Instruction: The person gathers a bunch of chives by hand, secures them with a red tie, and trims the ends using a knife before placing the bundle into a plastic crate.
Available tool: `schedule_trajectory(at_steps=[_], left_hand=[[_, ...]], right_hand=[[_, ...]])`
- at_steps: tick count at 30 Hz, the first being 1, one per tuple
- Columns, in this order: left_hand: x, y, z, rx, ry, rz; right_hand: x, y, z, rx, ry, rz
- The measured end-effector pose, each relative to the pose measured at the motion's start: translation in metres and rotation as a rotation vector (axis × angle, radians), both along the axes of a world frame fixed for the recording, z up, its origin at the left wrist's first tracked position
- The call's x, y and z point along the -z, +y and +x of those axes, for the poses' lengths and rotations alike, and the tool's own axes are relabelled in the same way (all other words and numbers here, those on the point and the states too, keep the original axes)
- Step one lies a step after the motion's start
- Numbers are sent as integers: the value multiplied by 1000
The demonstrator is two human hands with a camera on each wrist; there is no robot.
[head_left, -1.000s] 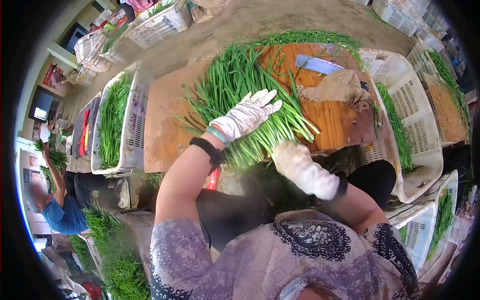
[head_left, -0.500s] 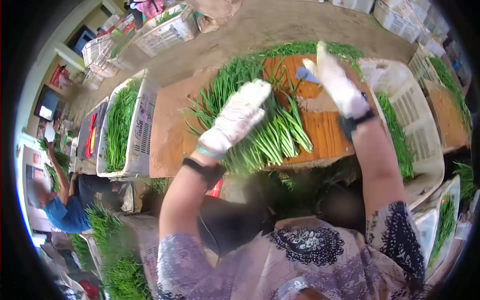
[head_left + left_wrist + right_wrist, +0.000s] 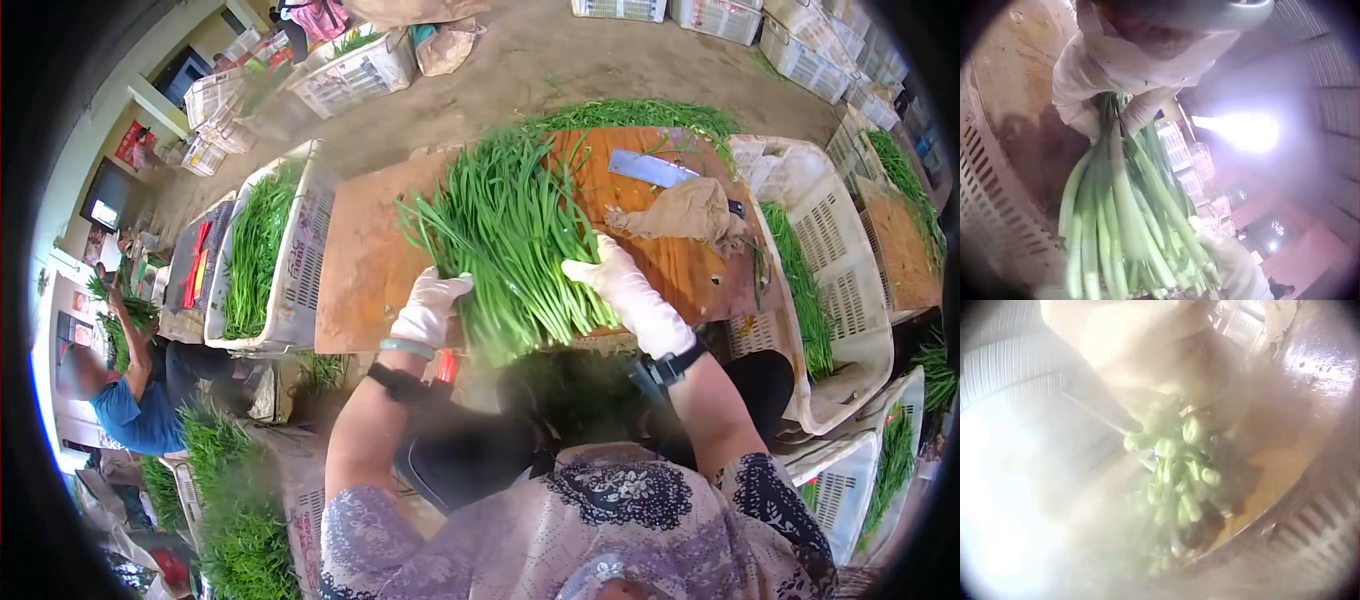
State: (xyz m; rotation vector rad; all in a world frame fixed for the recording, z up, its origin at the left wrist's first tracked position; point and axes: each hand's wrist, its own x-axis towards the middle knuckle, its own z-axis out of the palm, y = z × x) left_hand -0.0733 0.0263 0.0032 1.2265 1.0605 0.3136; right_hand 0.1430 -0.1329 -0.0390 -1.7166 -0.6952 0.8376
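A broad bundle of garlic chives [image 3: 525, 240] lies on the wooden board [image 3: 370, 250], leaves pointing away and pale stem ends toward me. My gloved left hand [image 3: 432, 305] grips the bundle's left edge, its thumb over the stalks. In the left wrist view the stalks [image 3: 1125, 219] come out between the thumb and fingers of the white glove [image 3: 1129, 69]. My right hand [image 3: 625, 290], also gloved, holds the right edge near the stem ends, thumb on top. Cut stem ends [image 3: 1175, 469] show below that hand in the hazy right wrist view.
A wide-bladed knife [image 3: 652, 168] and a brown cloth [image 3: 685, 213] lie on the board's right side. White plastic crates [image 3: 305, 250] with greens flank the board. Loose greens [image 3: 640, 115] line its far edge. A person in blue [image 3: 140, 410] sits at the left.
The right hand went from the stem ends out over the knife, then came back to the bundle's right side. The left hand slid off the top to the left edge.
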Motion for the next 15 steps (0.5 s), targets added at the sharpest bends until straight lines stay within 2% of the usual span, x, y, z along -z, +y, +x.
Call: schedule_trajectory(at_steps=[2, 3, 4, 5, 6, 7, 10, 11, 12, 13, 14, 15], left_hand=[[8, 8, -22, -7, -222, -125], [26, 18, -33, 91, -203, 47], [43, 28, -44, 171, -182, 226], [23, 19, -31, 83, 33, 211], [11, 14, -25, -11, 251, 193], [15, 20, -27, 44, 177, 126], [57, 89, -50, 129, 222, -10], [25, 82, -39, -58, 227, -116], [16, 75, -38, 146, 208, 354], [11, 70, -39, 350, 180, 824], [25, 82, -33, 399, 101, 773], [38, 93, -27, 446, 23, 715]], right_hand=[[-16, -22, 12, 51, 103, 25], [33, -16, 33, 95, -71, -67], [1, -25, 19, -18, 9, 42], [29, -18, 20, -32, -43, 52], [21, -19, 19, -120, -90, 57], [13, -21, 17, -206, -137, 68], [-27, -27, 44, -248, -477, -479], [4, -25, 62, -155, -411, -200], [-13, -24, 70, -216, -407, -213], [-25, -16, 74, -207, -376, -335], [-32, -7, 76, -199, -344, -459], [-19, 3, 80, -162, -325, -448]])
